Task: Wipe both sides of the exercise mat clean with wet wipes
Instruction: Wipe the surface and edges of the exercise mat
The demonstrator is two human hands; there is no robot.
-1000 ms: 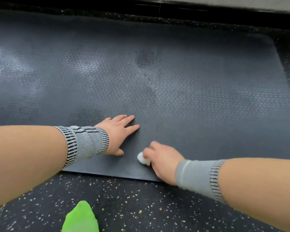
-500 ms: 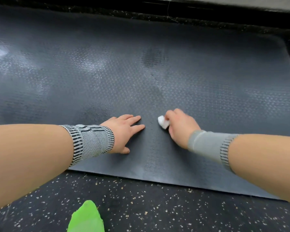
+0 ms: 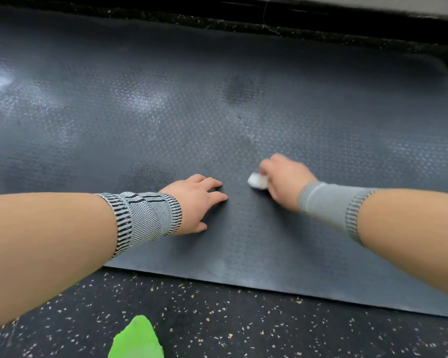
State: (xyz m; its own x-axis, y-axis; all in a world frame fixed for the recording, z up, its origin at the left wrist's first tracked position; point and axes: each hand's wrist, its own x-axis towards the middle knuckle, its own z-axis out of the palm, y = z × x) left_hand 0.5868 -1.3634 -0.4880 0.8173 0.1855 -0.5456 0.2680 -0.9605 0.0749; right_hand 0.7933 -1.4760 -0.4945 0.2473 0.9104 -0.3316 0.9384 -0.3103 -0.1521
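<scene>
A dark grey textured exercise mat (image 3: 321, 112) lies flat on the floor and fills most of the view. My left hand (image 3: 195, 200) rests flat on the mat near its front edge, fingers straight and pointing right. Just to its right, my right hand (image 3: 285, 179) grips a small bunched white wet wipe (image 3: 256, 181) and holds it against the mat. Damp, shiny patches show on the mat's left and middle. Both wrists wear knitted grey bands.
Black speckled rubber floor (image 3: 243, 329) runs along the mat's front edge. A bright green object (image 3: 137, 339) pokes in at the bottom edge. A dark wall base (image 3: 321, 19) borders the mat's far side.
My right hand with the wipe has swept away from the mat's front edge toward the middle and a little right. My left hand has stayed pressed in place.
</scene>
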